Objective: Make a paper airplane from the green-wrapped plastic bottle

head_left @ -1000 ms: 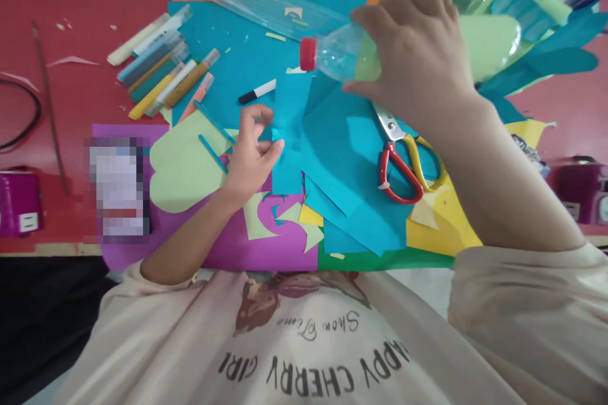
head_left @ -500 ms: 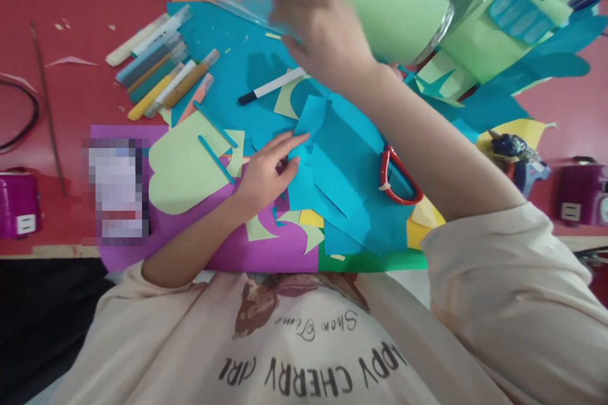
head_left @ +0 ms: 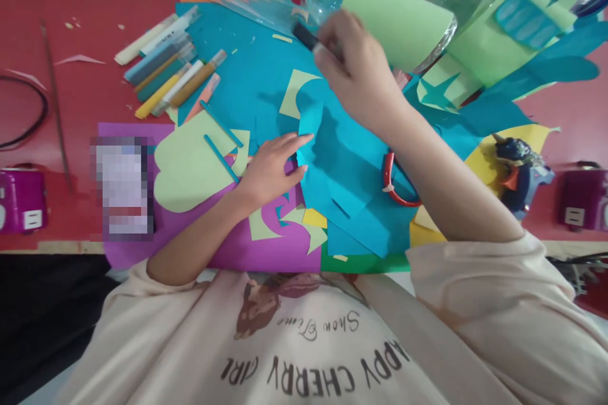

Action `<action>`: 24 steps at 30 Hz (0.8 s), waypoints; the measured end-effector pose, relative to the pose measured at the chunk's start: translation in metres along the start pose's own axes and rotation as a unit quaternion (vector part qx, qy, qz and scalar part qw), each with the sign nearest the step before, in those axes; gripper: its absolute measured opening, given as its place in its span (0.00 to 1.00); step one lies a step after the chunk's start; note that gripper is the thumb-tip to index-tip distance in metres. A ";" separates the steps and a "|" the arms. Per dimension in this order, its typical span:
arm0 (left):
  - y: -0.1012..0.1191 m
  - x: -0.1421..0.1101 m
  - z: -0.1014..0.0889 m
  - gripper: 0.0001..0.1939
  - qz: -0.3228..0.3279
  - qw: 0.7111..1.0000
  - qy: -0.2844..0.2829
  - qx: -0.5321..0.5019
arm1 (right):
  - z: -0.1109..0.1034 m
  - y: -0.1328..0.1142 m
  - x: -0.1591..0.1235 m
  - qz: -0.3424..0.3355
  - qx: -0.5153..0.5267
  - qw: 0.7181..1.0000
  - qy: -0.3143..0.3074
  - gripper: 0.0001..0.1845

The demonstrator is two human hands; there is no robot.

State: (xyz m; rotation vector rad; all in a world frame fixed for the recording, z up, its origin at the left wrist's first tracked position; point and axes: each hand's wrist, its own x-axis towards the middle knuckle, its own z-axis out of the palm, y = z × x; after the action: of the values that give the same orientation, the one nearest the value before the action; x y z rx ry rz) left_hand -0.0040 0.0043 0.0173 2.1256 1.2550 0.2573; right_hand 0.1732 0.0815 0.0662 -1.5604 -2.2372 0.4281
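My left hand (head_left: 270, 168) lies flat with fingers stretched out, pressing on the edge of a teal paper piece (head_left: 344, 168) on the table. My right hand (head_left: 358, 76) is raised over the teal sheets with its fingers closed round a black-capped marker (head_left: 304, 35), whose tip points up and left. Just beyond it lies a clear plastic bottle (head_left: 380, 9) with a red cap, a light green paper rolled inside it. Red-handled scissors (head_left: 396, 180) lie partly hidden under my right forearm.
A row of several markers (head_left: 171, 73) lies at the upper left on the red table (head_left: 71, 6). Light green shapes (head_left: 190, 168) rest on purple paper (head_left: 209, 228). A blue glue gun (head_left: 520, 168) sits at right, purple boxes (head_left: 21, 199) at both edges, and a pixelated block (head_left: 122, 186) at left.
My right hand set the bottle down at the back and picked the black marker up off the teal paper. My left hand went from pinching the paper to lying flat on it.
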 end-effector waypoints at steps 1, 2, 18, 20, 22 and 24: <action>0.000 0.000 -0.001 0.26 -0.001 1.000 -0.004 0.003 | -0.004 0.002 -0.018 0.024 -0.003 1.000 0.009 0.10; 0.000 0.001 -0.001 0.26 -0.001 1.000 -0.009 0.006 | -0.007 0.005 -0.038 0.037 -0.013 0.999 -0.016 0.11; -0.006 0.003 0.000 0.33 0.051 0.997 -0.020 0.059 | -0.018 0.048 -0.197 0.132 -0.170 0.976 0.005 0.17; -0.006 0.003 0.001 0.33 0.049 0.997 -0.024 0.059 | -0.026 0.053 -0.193 0.154 -0.172 0.973 0.019 0.18; -0.006 0.003 0.001 0.32 0.049 0.997 -0.024 0.057 | -0.033 0.054 -0.185 0.168 -0.137 0.976 0.032 0.17; -0.005 0.003 0.001 0.31 0.058 0.997 -0.015 0.051 | -0.036 0.049 -0.174 0.169 -0.059 0.983 0.041 0.17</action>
State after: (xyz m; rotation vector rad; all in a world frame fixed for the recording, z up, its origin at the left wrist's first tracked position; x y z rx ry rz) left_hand -0.0052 0.0079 0.0127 2.2856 1.1509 0.2139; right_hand 0.2852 -0.0647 0.0523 -1.9925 -1.9698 0.3205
